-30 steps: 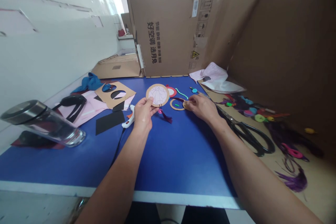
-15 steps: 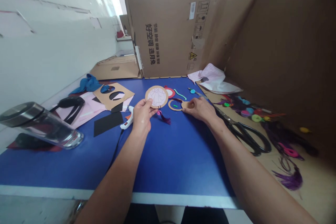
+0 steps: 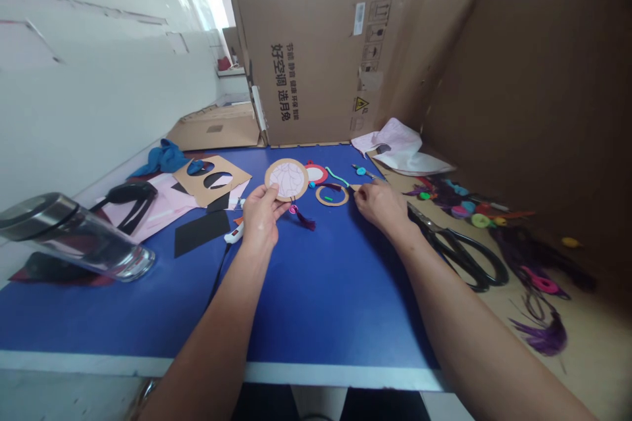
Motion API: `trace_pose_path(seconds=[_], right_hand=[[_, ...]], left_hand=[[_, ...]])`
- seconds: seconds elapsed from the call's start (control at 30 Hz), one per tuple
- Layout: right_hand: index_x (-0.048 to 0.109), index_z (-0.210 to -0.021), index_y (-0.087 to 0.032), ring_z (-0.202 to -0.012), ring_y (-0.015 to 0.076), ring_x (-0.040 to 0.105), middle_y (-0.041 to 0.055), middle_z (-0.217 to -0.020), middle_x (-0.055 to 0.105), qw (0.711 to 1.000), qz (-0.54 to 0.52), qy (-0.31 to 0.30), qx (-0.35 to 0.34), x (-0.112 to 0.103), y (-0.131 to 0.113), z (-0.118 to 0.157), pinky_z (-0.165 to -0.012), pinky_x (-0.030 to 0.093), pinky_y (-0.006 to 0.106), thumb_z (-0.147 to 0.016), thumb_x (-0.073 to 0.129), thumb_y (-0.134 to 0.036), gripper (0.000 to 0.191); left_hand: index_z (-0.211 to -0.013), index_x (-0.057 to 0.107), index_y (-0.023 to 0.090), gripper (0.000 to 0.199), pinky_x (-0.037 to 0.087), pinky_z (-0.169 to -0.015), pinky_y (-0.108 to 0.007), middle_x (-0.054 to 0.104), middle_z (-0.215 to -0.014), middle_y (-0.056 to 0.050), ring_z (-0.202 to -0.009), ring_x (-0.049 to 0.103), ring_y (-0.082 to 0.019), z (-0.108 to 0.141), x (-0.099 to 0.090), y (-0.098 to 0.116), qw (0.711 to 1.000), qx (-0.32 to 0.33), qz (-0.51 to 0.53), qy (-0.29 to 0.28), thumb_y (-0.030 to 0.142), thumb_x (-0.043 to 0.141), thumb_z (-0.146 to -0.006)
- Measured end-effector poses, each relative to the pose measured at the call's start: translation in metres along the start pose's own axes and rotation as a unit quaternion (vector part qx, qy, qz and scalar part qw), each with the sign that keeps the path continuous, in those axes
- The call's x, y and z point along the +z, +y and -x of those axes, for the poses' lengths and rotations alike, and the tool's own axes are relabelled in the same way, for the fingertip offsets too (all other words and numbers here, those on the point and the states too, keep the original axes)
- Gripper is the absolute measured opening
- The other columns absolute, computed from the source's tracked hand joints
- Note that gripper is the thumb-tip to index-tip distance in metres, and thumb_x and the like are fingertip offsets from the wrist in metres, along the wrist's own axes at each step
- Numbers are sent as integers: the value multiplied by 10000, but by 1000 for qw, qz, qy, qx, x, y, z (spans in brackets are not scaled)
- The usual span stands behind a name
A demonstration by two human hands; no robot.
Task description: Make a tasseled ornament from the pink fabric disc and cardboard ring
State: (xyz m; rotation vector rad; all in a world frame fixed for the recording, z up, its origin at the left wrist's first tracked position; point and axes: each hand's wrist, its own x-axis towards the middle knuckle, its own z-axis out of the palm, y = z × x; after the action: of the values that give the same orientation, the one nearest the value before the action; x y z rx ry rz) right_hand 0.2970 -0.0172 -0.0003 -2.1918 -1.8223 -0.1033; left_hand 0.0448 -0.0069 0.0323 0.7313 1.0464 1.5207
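My left hand (image 3: 261,212) pinches a round cardboard-rimmed disc (image 3: 287,179) with a patterned pale centre, its thumb over the lower left rim. A purple tassel (image 3: 307,222) with a pink bead hangs below the disc. To the right, my right hand (image 3: 379,205) is closed on a small cardboard piece (image 3: 354,188), mostly hidden by the fingers. Between the hands a cardboard ring (image 3: 332,203) lies on the blue table, with a small green piece (image 3: 328,198) inside it. Behind the disc is a red-rimmed round piece (image 3: 316,174).
A glue gun (image 3: 234,234), black card (image 3: 201,234), cut cardboard (image 3: 197,184) and a glass bottle (image 3: 99,243) are at left. Large scissors (image 3: 467,256), tassels (image 3: 548,335) and buttons lie at right. A big cardboard box (image 3: 320,66) stands behind.
My left hand and the disc have shifted slightly left. My right hand has moved the cardboard piece right, away from the ring, which shows more fully now.
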Motion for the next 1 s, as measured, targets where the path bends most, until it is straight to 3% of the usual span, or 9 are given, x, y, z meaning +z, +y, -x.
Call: trace_pose_path(seconds=[0.1, 0.23, 0.4, 0.77, 1.0], right_hand=[[785, -1119, -199, -1077, 296, 686, 152, -1216, 716, 999, -35, 36, -17, 2, 2, -1, -813, 482, 345, -1033, 571, -399, 305], [797, -1109, -239, -1013, 237, 671, 82, -1125, 720, 983, -112, 25, -146, 9, -5, -3, -817, 465, 314, -995, 682, -382, 216], [813, -1064, -215, -979, 249, 642, 100, -1064, 716, 966, -51, 31, -251, 16, -16, -5, -835, 428, 342, -1005, 687, -399, 230], [791, -967, -195, -905, 236, 621, 124, -1034, 731, 962, -1, 46, -268, 21, -21, -7, -784, 353, 353, -1082, 521, -332, 325], [791, -993, -205, -950, 250, 631, 121, -1066, 729, 964, -19, 38, -261, 21, -22, -6, -808, 381, 356, -1066, 561, -399, 310]], left_hand=[[-827, 645, 171, 114, 578, -659, -280, 772, -816, -61, -673, 723, -167, 0, 1, 0, 1000, -2, -2, -5, 213, 742, -869], [-821, 644, 171, 148, 584, -665, -271, 766, -801, -55, -675, 722, -160, 1, 2, 0, 1000, -2, -5, -3, 236, 773, -856], [-825, 649, 173, 164, 588, -673, -276, 771, -817, -59, -681, 723, -160, 2, 1, 1, 1000, 0, -6, -4, 254, 791, -845], [-844, 650, 179, 135, 592, -681, -276, 788, -860, -70, -693, 730, -158, -2, 0, 3, 1000, -4, 1, 10, 232, 774, -855], [-865, 674, 178, 83, 590, -699, -281, 798, -890, -78, -724, 738, -166, -3, -3, 5, 1000, 2, 2, 17, 223, 742, -876]])
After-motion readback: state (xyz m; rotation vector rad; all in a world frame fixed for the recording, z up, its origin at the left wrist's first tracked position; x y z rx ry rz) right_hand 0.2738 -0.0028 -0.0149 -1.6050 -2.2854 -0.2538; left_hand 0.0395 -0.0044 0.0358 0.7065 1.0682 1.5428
